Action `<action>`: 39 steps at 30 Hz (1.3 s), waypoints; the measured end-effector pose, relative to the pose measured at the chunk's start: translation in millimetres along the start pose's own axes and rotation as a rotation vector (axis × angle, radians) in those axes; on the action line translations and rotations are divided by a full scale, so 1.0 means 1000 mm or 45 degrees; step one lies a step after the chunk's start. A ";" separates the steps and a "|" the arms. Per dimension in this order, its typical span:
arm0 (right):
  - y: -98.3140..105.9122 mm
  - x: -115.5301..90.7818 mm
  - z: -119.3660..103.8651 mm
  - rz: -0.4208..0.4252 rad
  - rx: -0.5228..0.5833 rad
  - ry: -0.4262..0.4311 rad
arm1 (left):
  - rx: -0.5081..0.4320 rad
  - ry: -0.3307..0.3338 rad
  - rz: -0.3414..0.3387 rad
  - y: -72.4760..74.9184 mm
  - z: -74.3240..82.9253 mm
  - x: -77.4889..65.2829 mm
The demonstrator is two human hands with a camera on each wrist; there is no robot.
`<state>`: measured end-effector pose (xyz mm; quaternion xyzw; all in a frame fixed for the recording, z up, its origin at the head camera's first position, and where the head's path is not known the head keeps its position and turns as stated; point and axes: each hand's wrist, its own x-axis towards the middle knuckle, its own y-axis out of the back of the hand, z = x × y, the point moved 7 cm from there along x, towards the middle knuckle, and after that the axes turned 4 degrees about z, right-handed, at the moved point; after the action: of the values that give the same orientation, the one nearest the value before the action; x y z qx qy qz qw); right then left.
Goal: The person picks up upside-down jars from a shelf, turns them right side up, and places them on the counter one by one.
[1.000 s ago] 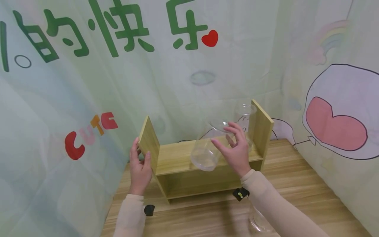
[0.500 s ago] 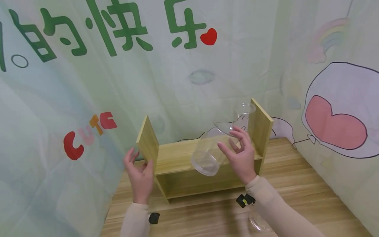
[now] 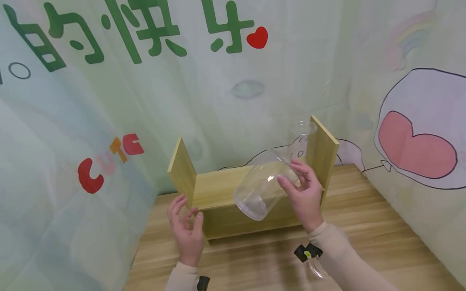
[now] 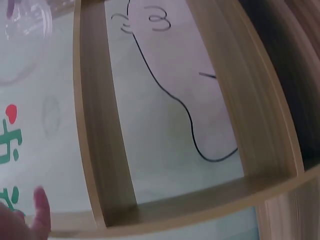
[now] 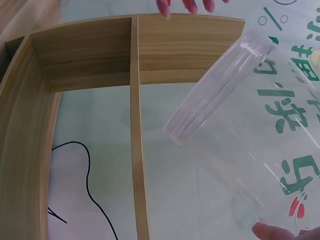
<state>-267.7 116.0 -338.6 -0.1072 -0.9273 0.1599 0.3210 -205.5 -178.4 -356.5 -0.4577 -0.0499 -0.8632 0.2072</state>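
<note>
My right hand (image 3: pixel 304 194) grips a clear plastic jar (image 3: pixel 260 188) near one end. The jar tilts over the front of a small wooden shelf (image 3: pixel 218 190), its other end pointing down to the left. In the right wrist view, a thick ribbed band (image 5: pixel 220 90) circles that far end. My left hand (image 3: pixel 187 234) holds nothing. Its fingers are loosely bent beside the shelf's left front corner, apart from the jar. A second clear jar (image 3: pixel 299 139) stands on the shelf's upper board against the right side panel (image 3: pixel 320 157).
The shelf stands on a wood-grain table (image 3: pixel 255 262), close to a printed cloth backdrop (image 3: pixel 204 105). Another clear round item (image 3: pixel 316 267) on the table is partly hidden by my right forearm. A patterned cloth wall (image 3: pixel 404 129) closes off the right side.
My left hand has let go of the shelf's left panel and moved down and right. My right hand has shifted slightly right and down, and the jar leans further over.
</note>
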 end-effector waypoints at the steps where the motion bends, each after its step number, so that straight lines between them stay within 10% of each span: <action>1: 0.000 0.000 -0.001 0.001 0.002 0.002 | -0.036 0.002 -0.045 -0.006 0.001 -0.002; 11: 0.007 -0.014 0.005 0.071 -0.015 -0.156 | -0.388 0.209 -0.439 -0.045 -0.018 -0.033; 27: -0.001 -0.040 0.018 0.116 0.005 -0.225 | -0.625 0.464 -0.493 -0.071 -0.032 -0.059; 39: -0.005 -0.039 0.024 0.070 0.120 -0.231 | -0.591 0.352 -0.405 -0.069 -0.032 -0.049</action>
<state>-253.4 93.9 -376.5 -0.1024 -0.9407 0.2213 0.2359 -233.6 -109.4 -407.4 -0.3576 0.1061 -0.9271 -0.0357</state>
